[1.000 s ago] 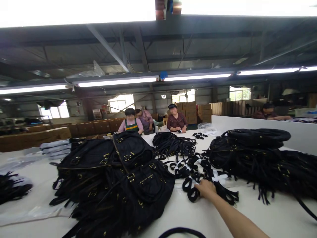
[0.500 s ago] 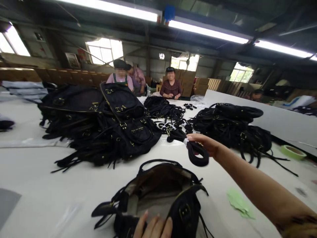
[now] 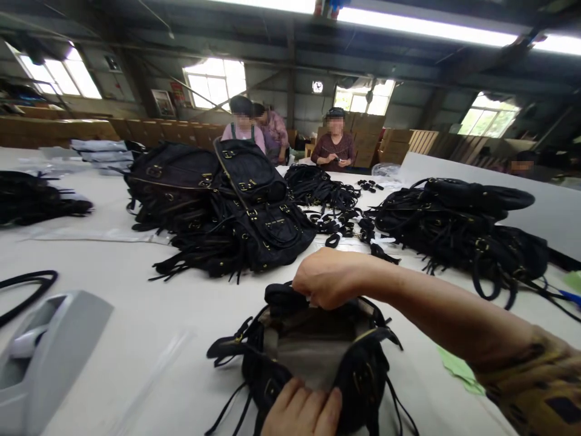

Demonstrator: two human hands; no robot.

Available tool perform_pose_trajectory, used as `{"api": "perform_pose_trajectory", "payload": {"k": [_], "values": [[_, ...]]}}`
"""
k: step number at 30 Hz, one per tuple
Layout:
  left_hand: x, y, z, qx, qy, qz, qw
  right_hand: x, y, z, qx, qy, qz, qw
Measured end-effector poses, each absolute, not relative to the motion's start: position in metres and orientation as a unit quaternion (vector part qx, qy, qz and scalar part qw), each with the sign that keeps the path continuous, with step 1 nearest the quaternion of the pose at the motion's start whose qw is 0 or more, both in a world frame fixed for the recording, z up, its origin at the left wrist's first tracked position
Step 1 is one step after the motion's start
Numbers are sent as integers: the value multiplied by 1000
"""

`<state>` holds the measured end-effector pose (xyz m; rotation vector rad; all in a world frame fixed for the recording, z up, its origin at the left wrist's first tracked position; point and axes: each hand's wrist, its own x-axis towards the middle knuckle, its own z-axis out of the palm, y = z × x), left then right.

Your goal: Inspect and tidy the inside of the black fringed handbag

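Observation:
A black handbag (image 3: pixel 363 378) with brass-coloured buckles and thin tassels stands before me, its mouth wide and a light lining showing. My left hand (image 3: pixel 302 412) is closed over the front rim of the bag, the thumb out of sight. Above the bag's far rim, my right hand (image 3: pixel 327 275) is wrapped round a coiled black strap (image 3: pixel 281 295). Only the loop at the strap's left end shows clearly; the hand covers the rest.
Stacks of black bags stand left (image 3: pixel 181 188) and right (image 3: pixel 454 218). Between them lie more bundled straps (image 3: pixel 336 221). A grey tape dispenser (image 3: pixel 68 351) sits front left, a green scrap (image 3: pixel 458 368) by my right forearm. Several people are across the table.
My right hand has brought the coiled strap left and toward me, from beyond the bag to over its mouth. My left hand stays on the front rim. The view has turned left.

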<state>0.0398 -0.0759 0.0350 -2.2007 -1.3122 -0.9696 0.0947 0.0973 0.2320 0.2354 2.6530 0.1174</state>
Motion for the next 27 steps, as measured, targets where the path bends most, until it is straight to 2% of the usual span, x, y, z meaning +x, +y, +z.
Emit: {"api": "perform_pose_trajectory", "payload": {"k": [3,6,9,11,14,16,19,22,24,27], "values": [[37,-77,42,-788,-467,-359,179,89,90,204,65,955,31,288],[23,-79,61,-800,-473,-351,114,94,89,161,49,936,-10,348],[0,-71,84,-782,-546,-298,44,111,99,136,67,936,-47,343],[-13,-57,95,-751,-614,-238,-38,125,108,136,91,940,-64,323],[-19,-30,106,-707,-650,-173,-217,144,116,144,141,949,-121,255],[-14,-14,109,-697,-632,-162,-298,154,115,145,178,952,-160,189],[0,1,105,-698,-610,-159,-340,164,109,138,208,950,-216,84],[8,8,94,-684,-614,-179,-350,169,106,128,215,920,-326,-17],[9,10,87,-662,-614,-213,-373,171,106,123,223,890,-391,-71],[5,10,80,-618,-616,-271,-406,173,109,120,271,856,-420,-131]]}}
